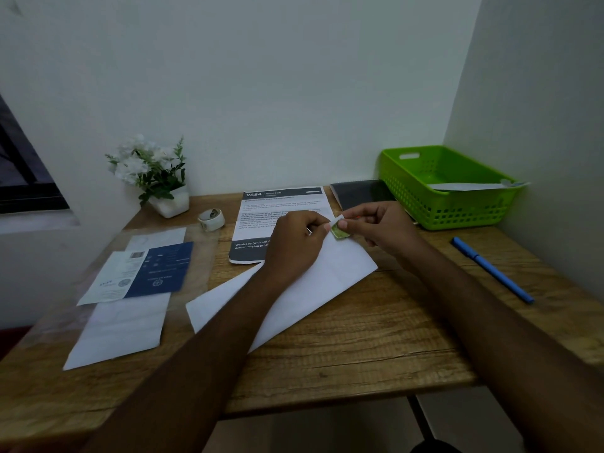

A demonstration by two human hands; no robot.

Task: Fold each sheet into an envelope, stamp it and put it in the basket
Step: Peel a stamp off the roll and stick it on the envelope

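My right grip [384, 228] and left grip [292, 246] both pinch the small green stamp [340, 232], held just over the far corner of the folded envelope [346, 268]. I judge the stamp featherlight, limp and tacky, so I'd hold it by the edges only. The envelope is thin, creased white paper lying flat on the grained wooden tabletop [376, 338], and I'd lift it by a folded edge. The perforated green plastic basket [447, 204] stands far right.

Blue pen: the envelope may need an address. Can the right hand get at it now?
Probably yes: the blue pen lies uncovered on the table right of that arm. The right hand pinches the stamp, though, so that goes down first.
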